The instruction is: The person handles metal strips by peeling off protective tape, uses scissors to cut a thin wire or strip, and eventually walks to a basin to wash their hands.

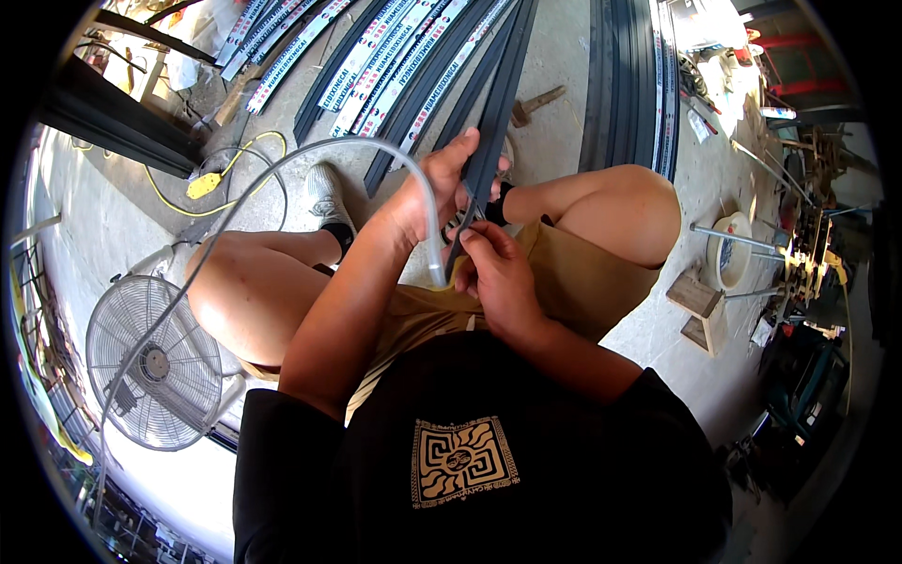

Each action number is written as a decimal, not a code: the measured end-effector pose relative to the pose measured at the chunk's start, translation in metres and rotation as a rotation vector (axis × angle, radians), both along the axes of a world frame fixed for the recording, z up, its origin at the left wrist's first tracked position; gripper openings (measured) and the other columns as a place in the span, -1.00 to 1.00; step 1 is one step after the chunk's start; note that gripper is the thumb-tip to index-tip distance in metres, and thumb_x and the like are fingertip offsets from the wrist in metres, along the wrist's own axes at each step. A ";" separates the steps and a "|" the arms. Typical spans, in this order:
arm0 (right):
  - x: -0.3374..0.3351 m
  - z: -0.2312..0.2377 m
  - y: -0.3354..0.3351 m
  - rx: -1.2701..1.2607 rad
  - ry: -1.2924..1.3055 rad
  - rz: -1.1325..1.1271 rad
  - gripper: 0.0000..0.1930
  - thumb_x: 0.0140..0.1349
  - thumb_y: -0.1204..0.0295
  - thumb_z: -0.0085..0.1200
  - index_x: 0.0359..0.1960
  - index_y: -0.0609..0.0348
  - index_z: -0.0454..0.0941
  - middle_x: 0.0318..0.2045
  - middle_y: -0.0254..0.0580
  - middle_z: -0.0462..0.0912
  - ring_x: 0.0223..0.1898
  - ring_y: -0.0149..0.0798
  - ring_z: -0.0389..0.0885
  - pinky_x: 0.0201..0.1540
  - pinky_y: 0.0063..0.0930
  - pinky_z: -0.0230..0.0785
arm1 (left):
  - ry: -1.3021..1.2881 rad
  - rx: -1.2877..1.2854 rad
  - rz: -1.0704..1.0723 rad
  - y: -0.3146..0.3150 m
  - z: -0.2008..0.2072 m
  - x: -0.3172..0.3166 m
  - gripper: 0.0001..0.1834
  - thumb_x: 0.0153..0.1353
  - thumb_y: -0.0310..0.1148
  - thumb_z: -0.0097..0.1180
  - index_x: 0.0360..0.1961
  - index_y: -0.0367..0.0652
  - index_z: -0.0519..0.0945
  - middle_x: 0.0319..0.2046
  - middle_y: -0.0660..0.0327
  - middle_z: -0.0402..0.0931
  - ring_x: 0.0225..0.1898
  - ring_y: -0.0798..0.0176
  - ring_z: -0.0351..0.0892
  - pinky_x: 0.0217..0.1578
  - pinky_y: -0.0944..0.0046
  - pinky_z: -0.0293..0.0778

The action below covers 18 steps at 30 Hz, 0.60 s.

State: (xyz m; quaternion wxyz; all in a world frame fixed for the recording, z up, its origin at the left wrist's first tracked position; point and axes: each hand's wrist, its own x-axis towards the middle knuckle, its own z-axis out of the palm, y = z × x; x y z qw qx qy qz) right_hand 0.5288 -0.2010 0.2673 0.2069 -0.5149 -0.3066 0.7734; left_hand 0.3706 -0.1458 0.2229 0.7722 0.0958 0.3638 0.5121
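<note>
Bar [497,122], dark, near translucent tube [363,143]

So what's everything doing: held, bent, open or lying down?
Long black straight bar: gripped by left hand
Right hand: curled at bar's lower end, grip unclear
Clear flexible tube: bent into an arch
Round grey wire-caged fan: spinning or still, can't tell
Long black white-labelled strips: lying on floor
Round white bucket: open

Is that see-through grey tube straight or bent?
Bent. The grey tube makes a big arch, curves past the left hand and ends near the right hand.
</note>
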 end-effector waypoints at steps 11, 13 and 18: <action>0.001 -0.005 0.000 0.022 0.014 0.000 -0.82 0.53 0.28 0.12 -0.06 0.10 0.59 -0.27 -0.26 0.74 -0.42 -0.48 0.56 -0.39 -0.57 0.44 | -0.050 0.009 -0.005 0.000 -0.005 -0.001 -0.49 0.68 0.03 -0.28 0.19 -0.18 0.49 -0.08 0.18 0.64 -0.24 0.29 0.60 -0.12 0.27 0.61; -0.001 -0.005 0.000 0.026 0.002 -0.055 -0.82 0.53 0.28 0.11 -0.06 0.11 0.60 -0.27 -0.24 0.74 -0.43 -0.48 0.55 -0.39 -0.58 0.43 | -0.041 0.004 -0.003 0.000 -0.001 -0.001 -0.50 0.68 0.03 -0.27 0.20 -0.17 0.48 -0.08 0.19 0.63 -0.23 0.30 0.59 -0.12 0.27 0.61; -0.004 0.005 0.004 0.021 -0.056 -0.026 -0.82 0.52 0.33 0.07 -0.09 0.19 0.61 -0.32 -0.23 0.74 -0.50 -0.48 0.54 -0.45 -0.57 0.41 | 0.016 0.041 0.004 0.000 -0.007 0.000 -0.51 0.68 0.02 -0.27 0.24 -0.15 0.45 -0.08 0.19 0.62 -0.22 0.29 0.59 -0.12 0.28 0.59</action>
